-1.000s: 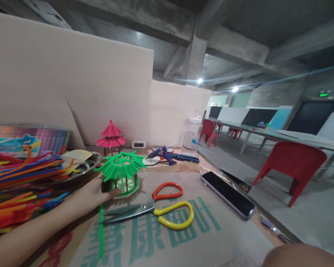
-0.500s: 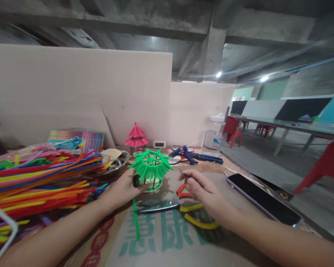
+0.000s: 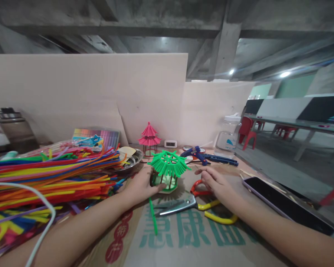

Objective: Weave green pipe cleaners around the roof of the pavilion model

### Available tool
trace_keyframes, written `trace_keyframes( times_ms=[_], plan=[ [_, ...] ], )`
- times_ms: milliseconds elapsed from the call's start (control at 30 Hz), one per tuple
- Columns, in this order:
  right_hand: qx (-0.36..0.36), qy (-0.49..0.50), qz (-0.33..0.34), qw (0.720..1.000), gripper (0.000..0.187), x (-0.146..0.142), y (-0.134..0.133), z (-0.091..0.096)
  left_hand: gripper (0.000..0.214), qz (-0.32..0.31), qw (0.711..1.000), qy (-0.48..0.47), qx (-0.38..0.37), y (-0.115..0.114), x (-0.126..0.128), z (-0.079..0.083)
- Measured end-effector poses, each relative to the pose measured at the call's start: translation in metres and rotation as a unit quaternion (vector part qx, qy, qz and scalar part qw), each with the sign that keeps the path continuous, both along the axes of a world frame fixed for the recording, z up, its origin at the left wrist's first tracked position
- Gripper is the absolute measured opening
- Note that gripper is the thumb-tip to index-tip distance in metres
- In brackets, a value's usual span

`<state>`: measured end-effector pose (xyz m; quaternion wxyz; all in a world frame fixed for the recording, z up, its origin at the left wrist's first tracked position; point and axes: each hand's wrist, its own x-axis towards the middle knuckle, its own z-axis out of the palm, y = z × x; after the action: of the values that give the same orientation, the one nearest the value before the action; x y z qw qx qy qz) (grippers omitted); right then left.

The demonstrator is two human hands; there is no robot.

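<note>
A small pavilion model (image 3: 169, 163) with a green pipe-cleaner roof, thin brown posts and a pale green base stands on the cardboard. My left hand (image 3: 141, 185) grips its base from the left, thumb across the front edge. To its right, my right hand (image 3: 215, 181) hovers above the scissors' handles, fingers curled and close together; whatever is between the fingertips is too small to make out. Scissors (image 3: 180, 205) with red and yellow handles lie with blades pointing left. Near their tips rests a green pipe cleaner (image 3: 153, 218).
Bundles of coloured pipe cleaners (image 3: 50, 181) fill the left side, crossed by a white cable (image 3: 48, 204). Behind are a pink pavilion (image 3: 149, 135), small clock (image 3: 170, 143), blue glue gun (image 3: 196, 154) and clear jug (image 3: 227, 137). A phone (image 3: 284, 202) lies at right.
The head view has turned left, so everything sits further right. The thin dark piece seen at my right fingertips is no longer distinct. My left hand keeps its hold on the green pavilion.
</note>
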<state>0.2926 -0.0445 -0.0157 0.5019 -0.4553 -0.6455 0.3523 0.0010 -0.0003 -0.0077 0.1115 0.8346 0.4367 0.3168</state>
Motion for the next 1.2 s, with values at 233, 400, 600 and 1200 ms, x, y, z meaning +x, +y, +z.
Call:
trace_keyframes(
  times_ms=[233, 400, 600, 1200],
  plan=[
    [-0.034, 0.011, -0.032, 0.999, 0.057, -0.006, -0.006, 0.015, 0.048, 0.003, 1.000, 0.023, 0.007, -0.006, 0.002, 0.005],
    [-0.081, 0.039, -0.018, 0.996, 0.057, -0.013, -0.014, 0.014, 0.040, 0.008, 0.999, 0.018, 0.042, -0.007, 0.000, 0.004],
    [-0.087, 0.051, 0.005, 0.995, 0.065, -0.008, -0.012, 0.004, 0.034, 0.024, 0.998, -0.023, 0.047, 0.002, -0.003, -0.001],
    [-0.018, -0.076, -0.012, 0.997, 0.043, -0.012, -0.014, 0.012, 0.037, 0.017, 0.995, 0.026, 0.097, -0.002, -0.002, 0.002]
  ],
)
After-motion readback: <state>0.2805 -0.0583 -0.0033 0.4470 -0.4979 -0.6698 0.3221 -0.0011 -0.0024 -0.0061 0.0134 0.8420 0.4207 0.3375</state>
